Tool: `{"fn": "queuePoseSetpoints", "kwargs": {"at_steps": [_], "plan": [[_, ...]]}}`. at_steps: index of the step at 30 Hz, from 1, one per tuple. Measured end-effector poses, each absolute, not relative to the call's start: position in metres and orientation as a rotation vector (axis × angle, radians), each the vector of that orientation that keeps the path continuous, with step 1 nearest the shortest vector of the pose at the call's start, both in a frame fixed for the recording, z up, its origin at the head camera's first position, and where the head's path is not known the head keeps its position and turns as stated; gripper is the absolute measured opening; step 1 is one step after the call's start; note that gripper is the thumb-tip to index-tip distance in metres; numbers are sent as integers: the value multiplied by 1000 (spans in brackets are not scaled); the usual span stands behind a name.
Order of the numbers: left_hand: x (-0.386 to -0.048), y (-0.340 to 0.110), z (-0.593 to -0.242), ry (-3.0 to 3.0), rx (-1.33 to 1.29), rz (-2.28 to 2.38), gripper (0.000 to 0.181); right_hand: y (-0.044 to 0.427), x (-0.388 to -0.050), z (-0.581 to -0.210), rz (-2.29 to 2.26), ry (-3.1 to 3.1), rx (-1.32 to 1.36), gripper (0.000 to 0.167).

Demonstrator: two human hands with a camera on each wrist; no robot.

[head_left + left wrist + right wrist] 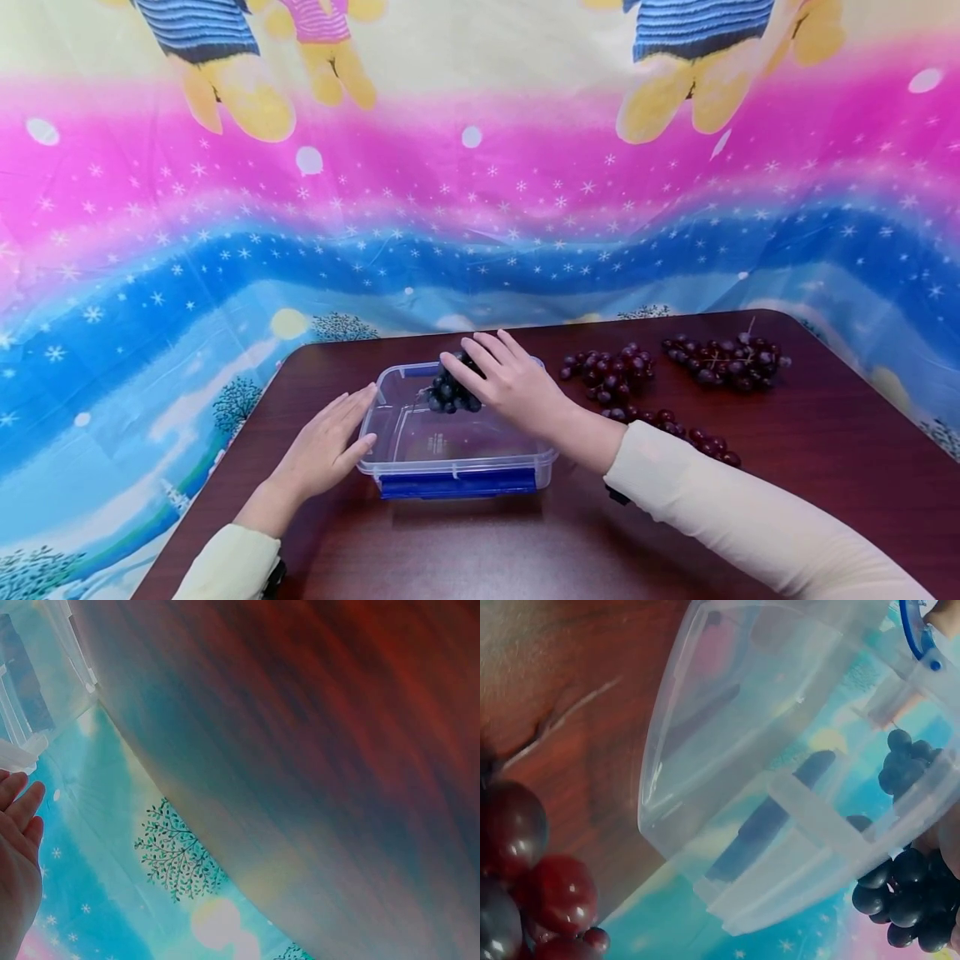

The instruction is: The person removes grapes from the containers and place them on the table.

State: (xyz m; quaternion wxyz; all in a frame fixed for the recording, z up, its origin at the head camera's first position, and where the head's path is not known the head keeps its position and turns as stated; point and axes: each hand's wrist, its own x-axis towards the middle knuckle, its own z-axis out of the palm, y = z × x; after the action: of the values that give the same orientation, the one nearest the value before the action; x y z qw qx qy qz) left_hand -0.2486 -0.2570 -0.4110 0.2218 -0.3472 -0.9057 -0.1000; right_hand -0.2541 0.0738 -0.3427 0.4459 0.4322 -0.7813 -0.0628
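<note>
A clear plastic food box (457, 463) with blue clips stands on the table, its top open. My right hand (517, 387) grips a bunch of dark grapes (450, 395) from above, over the box. In the right wrist view, this bunch (909, 898) shows at the right edge, partly behind the box wall (727, 750). Whether the grapes touch the box floor I cannot tell. My left hand (322, 446) rests its straight fingers against the left side of the box. The left wrist view catches those fingers (22, 806) by the box corner.
Right of the box lie several bunches of reddish grapes: one behind my right forearm (708, 442), one farther back (611, 371), one at the far right (727, 362). The brown table (420, 558) ends at a printed curtain (480, 192).
</note>
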Motion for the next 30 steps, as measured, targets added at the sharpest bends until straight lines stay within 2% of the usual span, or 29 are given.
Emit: {"fn": "queuePoseSetpoints", "kwargs": {"at_steps": [17, 30], "plan": [[-250, -258, -411, -2475, -998, -262, 66, 98, -252, -311, -69, -1800, 994, 54], [-250, -258, -411, -2481, -985, -258, 67, 140, -248, -293, -8, -1791, 933, 59]]}}
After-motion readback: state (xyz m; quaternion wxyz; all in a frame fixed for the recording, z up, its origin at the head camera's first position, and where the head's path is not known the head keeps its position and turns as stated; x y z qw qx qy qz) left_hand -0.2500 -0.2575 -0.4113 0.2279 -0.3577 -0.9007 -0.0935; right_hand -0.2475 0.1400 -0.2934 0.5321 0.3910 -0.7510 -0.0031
